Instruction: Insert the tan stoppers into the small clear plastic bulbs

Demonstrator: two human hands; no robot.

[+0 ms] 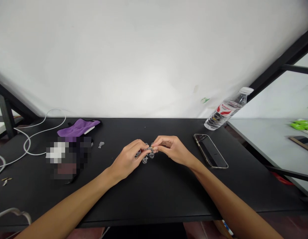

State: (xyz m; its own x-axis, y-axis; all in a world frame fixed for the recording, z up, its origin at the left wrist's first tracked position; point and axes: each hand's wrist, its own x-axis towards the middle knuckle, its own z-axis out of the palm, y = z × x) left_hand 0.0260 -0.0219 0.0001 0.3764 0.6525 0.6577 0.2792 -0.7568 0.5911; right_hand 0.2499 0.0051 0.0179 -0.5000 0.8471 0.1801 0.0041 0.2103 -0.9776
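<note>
Several small clear pieces (145, 160) lie on the black table (149, 196) under and between my hands. My left hand (130, 157) is closed, thumb and fingers pinching a small clear piece (149, 148). From the right, my right hand (170, 148) meets it with thumb and forefinger pressed together at the same spot. Something tiny and gold-coloured shows at its fingertips, too small to name. The fingertips of both hands nearly touch, just above the table.
A phone (210, 151) lies to the right, with a tilted water bottle (228, 109) behind it against the wall. At left are a purple cloth (78, 128), a loose clear piece (101, 144), a white cable (27, 142) and tiny metal bits (5, 182).
</note>
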